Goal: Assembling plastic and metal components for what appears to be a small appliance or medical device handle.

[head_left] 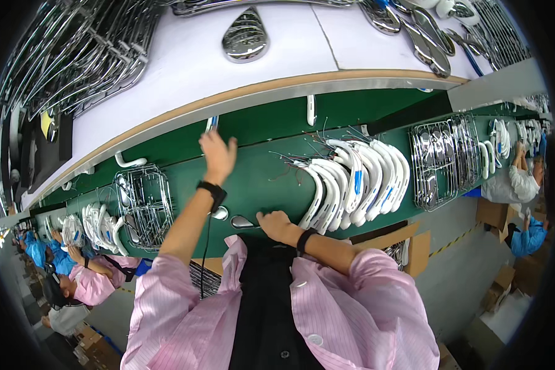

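My left hand (218,155) reaches over the green belt, thumb apart from the fingers, with nothing visible in it. Just beyond its fingertips is a narrow white and blue piece (212,123). My right hand (276,226) rests low at the near edge, fingers curled; what they hold, if anything, is hidden. Close to its fingertips lies a small chrome teardrop-shaped piece (243,222), and I cannot tell whether they touch. Another rounded chrome piece (220,213) sits by my left wrist. Right of my hands, curved white handle-like parts (354,182) stand in a row, thin wires trailing from their far ends.
A raised white shelf (296,37) crosses the far side, bearing a chrome teardrop cover (245,36) and wire racks (86,55). More racks stand on the belt at left (145,203) and right (447,160). A dark cable (205,259) hangs near my left forearm. Other people work at both sides.
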The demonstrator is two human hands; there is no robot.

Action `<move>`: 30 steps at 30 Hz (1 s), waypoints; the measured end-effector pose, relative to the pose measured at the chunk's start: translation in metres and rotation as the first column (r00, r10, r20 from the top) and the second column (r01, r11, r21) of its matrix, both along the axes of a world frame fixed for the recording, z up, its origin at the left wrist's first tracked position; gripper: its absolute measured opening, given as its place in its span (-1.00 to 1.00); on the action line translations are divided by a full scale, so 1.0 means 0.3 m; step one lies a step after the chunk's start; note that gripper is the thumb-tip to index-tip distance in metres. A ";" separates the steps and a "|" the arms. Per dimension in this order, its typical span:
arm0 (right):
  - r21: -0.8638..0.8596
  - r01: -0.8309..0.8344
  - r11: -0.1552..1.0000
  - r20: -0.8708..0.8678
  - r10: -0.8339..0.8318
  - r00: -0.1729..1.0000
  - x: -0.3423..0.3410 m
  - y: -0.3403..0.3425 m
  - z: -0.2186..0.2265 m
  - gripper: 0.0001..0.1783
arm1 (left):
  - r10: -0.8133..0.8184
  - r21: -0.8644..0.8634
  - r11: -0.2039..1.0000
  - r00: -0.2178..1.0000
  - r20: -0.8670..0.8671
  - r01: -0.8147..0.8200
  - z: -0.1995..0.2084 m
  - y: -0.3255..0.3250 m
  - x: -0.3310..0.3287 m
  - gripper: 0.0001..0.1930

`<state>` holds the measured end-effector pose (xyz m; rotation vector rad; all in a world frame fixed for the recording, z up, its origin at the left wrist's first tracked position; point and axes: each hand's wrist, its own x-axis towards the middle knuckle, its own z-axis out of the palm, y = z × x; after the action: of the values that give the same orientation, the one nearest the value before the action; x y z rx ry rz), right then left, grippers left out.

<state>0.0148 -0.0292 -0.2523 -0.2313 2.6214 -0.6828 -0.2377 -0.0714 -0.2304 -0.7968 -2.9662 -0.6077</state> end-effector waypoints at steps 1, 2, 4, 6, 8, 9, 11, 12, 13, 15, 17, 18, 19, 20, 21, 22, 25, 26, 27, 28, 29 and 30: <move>-0.054 0.080 0.995 0.126 -0.073 0.989 0.008 0.030 0.069 -0.60 | -0.204 0.145 0.970 0.978 0.041 0.196 0.009 0.018 0.097 -0.46; -0.094 0.174 0.980 0.257 -0.145 0.956 0.025 0.073 0.143 -0.59 | -0.410 0.297 0.877 0.910 0.055 0.377 0.010 0.043 0.202 -0.55; -0.327 0.302 0.895 0.214 -0.241 0.947 0.107 0.167 0.263 -0.63 | -0.434 0.326 0.897 0.458 0.776 0.298 -0.043 0.056 0.401 -0.54; -0.440 0.476 0.762 0.407 -0.302 0.862 0.157 0.254 0.381 -0.69 | -0.440 0.391 0.892 0.236 0.866 0.229 -0.196 0.039 0.584 -0.45; -0.568 0.570 0.594 0.350 -0.453 0.820 0.213 0.322 0.506 -0.70 | -0.504 0.453 0.859 0.236 0.831 0.240 -0.312 0.037 0.692 -0.33; -0.575 0.657 0.488 0.434 -0.499 0.750 0.255 0.351 0.519 -0.70 | -0.518 0.421 0.842 0.286 0.806 0.338 -0.257 0.065 0.716 -0.32; -0.597 0.773 0.213 0.602 -0.519 0.608 0.349 0.391 0.494 -0.68 | -0.497 0.393 0.848 0.276 0.823 0.356 -0.243 0.094 0.721 -0.36; -0.600 0.770 0.218 0.595 -0.522 0.611 0.376 0.400 0.489 -0.68 | -0.458 0.351 0.866 0.282 0.843 0.357 -0.250 0.088 0.711 -0.39; -0.628 0.779 -0.002 0.649 -0.553 0.522 0.396 0.405 0.487 -0.67 | -0.449 0.361 0.871 0.242 0.860 0.333 -0.256 0.071 0.693 -0.44; -0.690 0.688 -0.225 0.653 -0.604 0.458 0.452 0.404 0.443 -0.59 | -0.469 0.428 0.870 0.142 0.872 0.245 -0.231 0.022 0.654 -0.50; -0.737 0.646 -0.198 0.566 -0.703 0.431 0.470 0.370 0.386 -0.58 | -0.472 0.471 0.881 0.037 0.881 0.036 -0.082 -0.012 0.629 -0.52; -0.776 0.609 -0.162 0.474 -0.787 0.395 0.465 0.348 0.379 -0.56 | -0.497 0.491 0.860 -0.014 0.867 -0.139 0.030 -0.031 0.623 -0.51; -0.823 0.562 -0.084 0.370 -0.830 0.417 0.453 0.328 0.382 -0.52 | -0.541 0.485 0.819 -0.128 0.831 -0.307 0.100 -0.064 0.608 -0.47; -0.828 0.555 -0.077 0.363 -0.829 0.426 0.433 0.314 0.405 -0.52 | -0.555 0.438 0.789 -0.194 0.809 -0.431 0.201 -0.071 0.610 -0.44; -0.830 0.557 0.031 0.263 -0.858 0.440 0.394 0.291 0.467 -0.47 | -0.614 0.470 0.726 -0.167 0.771 -0.501 0.294 -0.088 0.616 -0.43; -0.819 0.556 0.140 0.157 -0.878 0.452 0.359 0.266 0.537 -0.41 | -0.672 0.501 0.656 -0.136 0.728 -0.565 0.369 -0.099 0.626 -0.42; -0.738 0.523 0.426 -0.172 -0.868 0.465 0.269 0.201 0.727 -0.40 | -0.701 0.593 0.509 0.098 0.706 -0.623 0.526 -0.117 0.641 -0.38; -0.705 0.478 0.523 -0.302 -0.832 0.464 0.233 0.183 0.789 -0.44 | -0.703 0.603 0.493 0.121 0.701 -0.627 0.560 -0.120 0.643 -0.38; -0.682 0.461 0.568 -0.386 -0.815 0.432 0.198 0.163 0.833 -0.47 | -0.746 0.664 0.380 0.210 0.632 -0.644 0.584 -0.123 0.646 -0.37; -0.683 0.443 0.581 -0.395 -0.804 0.445 0.184 0.148 0.854 -0.47 | -0.776 0.715 0.262 0.299 0.555 -0.648 0.612 -0.123 0.650 -0.35; -0.645 0.439 0.625 -0.432 -0.772 0.466 0.173 0.133 0.873 -0.47 | -0.743 0.749 0.264 0.366 0.560 -0.608 0.656 -0.126 0.657 -0.33; -0.606 0.433 0.667 -0.466 -0.739 0.487 0.162 0.122 0.880 -0.48 | -0.739 0.754 0.248 0.385 0.553 -0.608 0.693 -0.128 0.662 -0.33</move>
<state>0.0634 0.0074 0.0118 0.4881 3.2377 -1.7111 -0.0393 -0.1097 -0.0224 -0.3734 -1.7103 -3.4971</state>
